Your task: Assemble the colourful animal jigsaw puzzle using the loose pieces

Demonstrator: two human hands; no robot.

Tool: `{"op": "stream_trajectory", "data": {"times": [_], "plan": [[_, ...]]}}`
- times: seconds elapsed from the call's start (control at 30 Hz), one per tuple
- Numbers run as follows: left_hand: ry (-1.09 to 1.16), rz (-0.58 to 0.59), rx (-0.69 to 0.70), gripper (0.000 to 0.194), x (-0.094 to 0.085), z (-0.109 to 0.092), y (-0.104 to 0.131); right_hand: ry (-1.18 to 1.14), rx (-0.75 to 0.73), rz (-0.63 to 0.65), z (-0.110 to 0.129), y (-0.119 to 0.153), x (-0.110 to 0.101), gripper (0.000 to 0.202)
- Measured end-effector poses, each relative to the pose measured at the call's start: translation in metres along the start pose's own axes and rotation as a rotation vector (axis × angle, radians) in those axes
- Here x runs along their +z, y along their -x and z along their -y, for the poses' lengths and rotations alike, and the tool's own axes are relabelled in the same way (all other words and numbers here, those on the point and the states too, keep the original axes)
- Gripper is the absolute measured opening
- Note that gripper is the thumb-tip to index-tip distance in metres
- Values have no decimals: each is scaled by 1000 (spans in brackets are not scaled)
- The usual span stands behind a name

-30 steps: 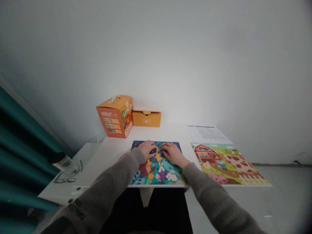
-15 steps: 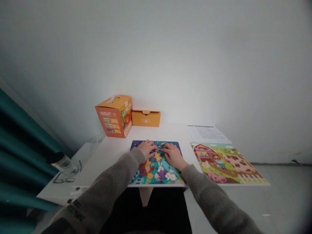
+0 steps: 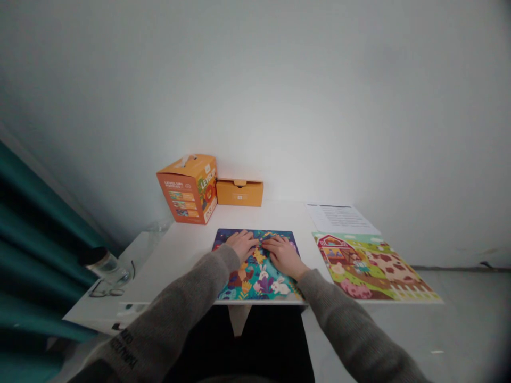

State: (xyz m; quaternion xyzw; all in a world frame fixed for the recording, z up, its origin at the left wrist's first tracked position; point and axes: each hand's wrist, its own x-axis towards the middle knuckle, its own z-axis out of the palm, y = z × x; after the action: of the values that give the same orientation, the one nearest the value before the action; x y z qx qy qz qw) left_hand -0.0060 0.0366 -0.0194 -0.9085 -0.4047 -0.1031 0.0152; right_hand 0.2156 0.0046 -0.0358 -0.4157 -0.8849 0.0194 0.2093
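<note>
A dark blue and teal puzzle picture (image 3: 255, 276) with rabbits lies flat at the front edge of the white table. My left hand (image 3: 241, 244) rests on its upper part, left of the middle, fingers spread and pointing right. Opposite it, my right hand (image 3: 284, 256) lies on the upper right of the picture with its fingers stretched toward the left hand. The fingertips of both hands are close together over the puzzle. Nothing shows held in either hand, and the spot beneath the fingers is hidden.
A farm puzzle picture (image 3: 371, 268) lies to the right, below a printed sheet (image 3: 341, 218). An orange puzzle box (image 3: 187, 191) and a smaller orange box (image 3: 239, 193) stand at the back. A bottle (image 3: 107, 267) and glasses (image 3: 106, 290) are on a lower surface at left.
My left hand has shifted slightly to the right over the puzzle. My right hand has barely moved.
</note>
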Motion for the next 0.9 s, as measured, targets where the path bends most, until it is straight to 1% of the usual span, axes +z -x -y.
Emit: {"op": "stream_trajectory", "data": {"times": [0.13,0.27,0.33,0.4,0.43,0.47,0.5,0.57,0.63,0.67,0.77,0.83,0.9], "plan": [[79,0,-15,17,2,2,0,-12,-16,8,2,1,-2,40],[123,-16,-46,12,2,2,-3,-8,-12,10,3,1,-3,38],[166,-25,-35,13,-2,9,-2,-11,-16,4,4,1,-4,36],[239,-42,-38,15,-8,24,2,-16,-18,-8,5,1,-4,34],[274,-60,-60,15,-12,34,6,-18,-17,-14,5,0,-4,34],[304,-52,-66,15,-17,45,11,-20,-15,-22,5,0,-4,33],[326,-25,-67,14,-22,57,18,-22,-12,-28,5,0,-3,33],[338,84,-79,12,-32,79,36,-27,-8,-36,5,0,-2,33],[288,143,-92,15,-40,94,55,-30,-8,-39,4,0,-1,32],[256,174,-89,18,-43,98,64,-29,-9,-39,4,-1,-1,32],[171,213,-114,33,-47,100,86,-23,-12,-43,3,-1,0,31],[132,210,-142,43,-46,95,93,-22,-11,-49,3,-1,0,31],[89,183,-161,48,-44,86,94,-24,-8,-53,3,-1,1,31]]}}
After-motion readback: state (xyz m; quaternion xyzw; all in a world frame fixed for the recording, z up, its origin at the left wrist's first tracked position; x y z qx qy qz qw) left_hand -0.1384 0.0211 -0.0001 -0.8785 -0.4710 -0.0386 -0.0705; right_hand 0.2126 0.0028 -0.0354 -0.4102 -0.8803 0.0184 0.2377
